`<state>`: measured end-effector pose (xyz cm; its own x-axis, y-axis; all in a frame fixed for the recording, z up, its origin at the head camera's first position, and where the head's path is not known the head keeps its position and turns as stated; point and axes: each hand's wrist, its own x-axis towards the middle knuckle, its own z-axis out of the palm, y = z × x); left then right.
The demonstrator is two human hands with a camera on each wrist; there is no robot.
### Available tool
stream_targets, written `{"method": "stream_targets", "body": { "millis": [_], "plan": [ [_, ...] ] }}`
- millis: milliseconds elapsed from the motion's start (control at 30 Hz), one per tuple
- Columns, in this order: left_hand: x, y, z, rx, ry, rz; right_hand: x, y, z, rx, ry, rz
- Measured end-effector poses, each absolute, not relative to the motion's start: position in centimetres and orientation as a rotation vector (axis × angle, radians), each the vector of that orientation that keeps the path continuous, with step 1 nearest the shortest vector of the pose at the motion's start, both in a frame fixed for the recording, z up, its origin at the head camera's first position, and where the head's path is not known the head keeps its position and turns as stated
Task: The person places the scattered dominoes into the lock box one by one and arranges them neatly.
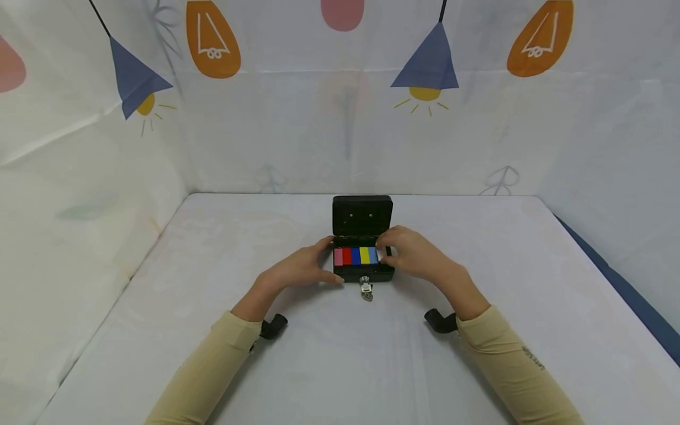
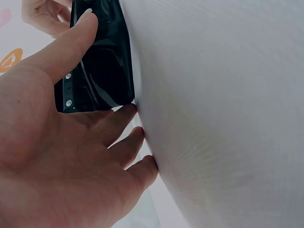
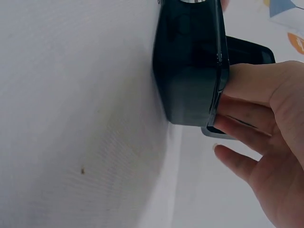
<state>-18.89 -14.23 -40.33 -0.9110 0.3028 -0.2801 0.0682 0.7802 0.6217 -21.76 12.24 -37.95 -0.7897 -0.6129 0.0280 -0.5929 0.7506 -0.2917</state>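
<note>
A small black cash box [image 1: 350, 274] stands on the white table with its lid [image 1: 363, 217] raised. Inside lies a row of coloured blocks: pink, red [image 1: 347, 256], blue, yellow, light blue, and a white block [image 1: 380, 254] at the right end. Keys [image 1: 366, 290] hang from the lock at its front. My left hand [image 1: 300, 267] holds the box's left side, thumb at the front and fingers toward the back. My right hand [image 1: 419, 255] pinches the white block inside the right end; its fingertips are hidden by the box wall [image 3: 190, 95] in the right wrist view.
A white tabletop [image 1: 350, 366] surrounds the box. White sheets with printed lamps [image 1: 427, 59] and bulbs hang behind it and at the sides. Black wrist mounts [image 1: 440, 321] stick out from both tan sleeves [image 1: 510, 360].
</note>
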Motion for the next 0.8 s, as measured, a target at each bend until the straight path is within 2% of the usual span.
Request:
{"method": "stream_targets", "body": {
  "millis": [300, 800],
  "plan": [
    [-18.8, -14.2, -40.2, 0.273, 2.605, 0.893, -21.8, 11.9, -38.5, -1.009, 2.944, -0.374],
    [-18.8, -14.2, -40.3, 0.275, 2.61, 0.902, -21.6, 10.8, -38.5, -0.893, 2.99, -0.263]
  ]
}}
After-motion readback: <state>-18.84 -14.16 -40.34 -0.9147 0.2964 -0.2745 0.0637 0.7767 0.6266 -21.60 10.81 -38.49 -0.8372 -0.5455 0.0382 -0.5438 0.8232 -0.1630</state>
